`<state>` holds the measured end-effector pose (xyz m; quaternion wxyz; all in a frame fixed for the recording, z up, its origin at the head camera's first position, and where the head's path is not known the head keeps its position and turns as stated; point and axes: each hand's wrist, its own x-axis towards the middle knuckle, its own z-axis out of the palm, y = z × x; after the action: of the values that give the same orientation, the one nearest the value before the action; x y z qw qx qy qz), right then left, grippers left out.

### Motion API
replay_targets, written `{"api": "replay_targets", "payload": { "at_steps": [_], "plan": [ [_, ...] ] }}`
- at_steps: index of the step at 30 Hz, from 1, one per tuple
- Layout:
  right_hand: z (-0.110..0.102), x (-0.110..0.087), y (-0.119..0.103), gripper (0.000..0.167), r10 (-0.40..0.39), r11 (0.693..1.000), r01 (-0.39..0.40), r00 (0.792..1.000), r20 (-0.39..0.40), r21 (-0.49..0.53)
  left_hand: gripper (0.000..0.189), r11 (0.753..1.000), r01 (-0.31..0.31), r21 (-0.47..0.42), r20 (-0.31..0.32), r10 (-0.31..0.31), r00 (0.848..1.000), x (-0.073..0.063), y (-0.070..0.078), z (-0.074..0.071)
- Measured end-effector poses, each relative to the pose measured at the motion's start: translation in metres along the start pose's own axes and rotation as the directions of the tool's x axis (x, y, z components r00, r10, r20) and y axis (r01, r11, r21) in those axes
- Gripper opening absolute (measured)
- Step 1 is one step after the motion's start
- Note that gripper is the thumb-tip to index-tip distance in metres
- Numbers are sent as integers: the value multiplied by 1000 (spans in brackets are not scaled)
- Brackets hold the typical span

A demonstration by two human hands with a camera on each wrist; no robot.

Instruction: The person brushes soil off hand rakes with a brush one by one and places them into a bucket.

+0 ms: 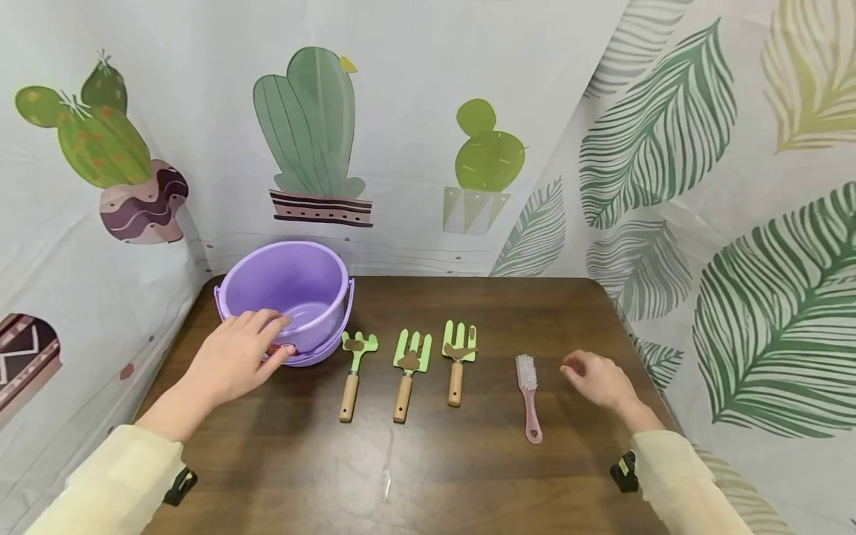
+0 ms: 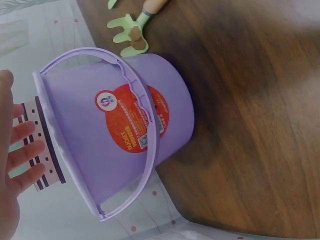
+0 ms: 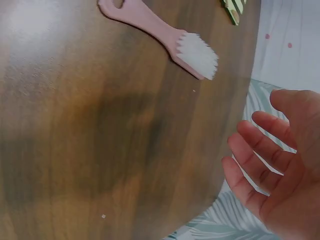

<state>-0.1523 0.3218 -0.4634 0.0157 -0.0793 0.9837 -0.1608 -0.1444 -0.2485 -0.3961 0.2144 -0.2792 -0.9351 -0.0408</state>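
A purple bucket (image 1: 287, 282) stands upright at the back left of the table, its handle hanging down over a red label (image 2: 135, 117). My left hand (image 1: 237, 353) is over the near rim; in the left wrist view its spread fingers (image 2: 30, 155) are beside the rim, holding nothing. At the right, my right hand (image 1: 598, 379) hovers over the table with loosely bent fingers and nothing in them. To its left lies a pink brush (image 1: 528, 401) with white bristles (image 3: 197, 54).
Between bucket and brush lie a small green rake (image 1: 360, 345) and two green garden forks (image 1: 404, 379) (image 1: 456, 371), all with wooden handles and brown smudges on their heads. A thin clear strip (image 1: 387, 475) lies nearer the front. Printed cloth hangs behind the table.
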Motion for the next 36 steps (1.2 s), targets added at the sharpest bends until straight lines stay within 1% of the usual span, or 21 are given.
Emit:
{"api": "replay_targets", "payload": {
  "at_steps": [7,13,18,23,31,36],
  "plan": [
    [17,-7,-3,25,36,999,-38,998,51,25,45,1000,-3,-9,12,4,1000,-4,5,2],
    [30,-12,-6,27,63,997,-66,997,55,50,45,1000,-14,-26,-4,14,1000,-9,9,4],
    [41,-17,-12,30,106,992,-109,994,40,62,43,999,-18,-29,-22,17,1000,-13,14,7],
    [54,-21,-17,31,161,984,-165,985,55,74,44,999,-17,-35,-24,16,1000,-18,19,10],
    [67,-23,-23,33,240,968,-245,967,81,54,44,999,-6,-52,-23,5,1000,-24,25,17],
    [72,-25,-31,34,291,955,-295,954,78,44,44,998,-12,-57,-29,10,1000,-28,29,27]
  ]
}}
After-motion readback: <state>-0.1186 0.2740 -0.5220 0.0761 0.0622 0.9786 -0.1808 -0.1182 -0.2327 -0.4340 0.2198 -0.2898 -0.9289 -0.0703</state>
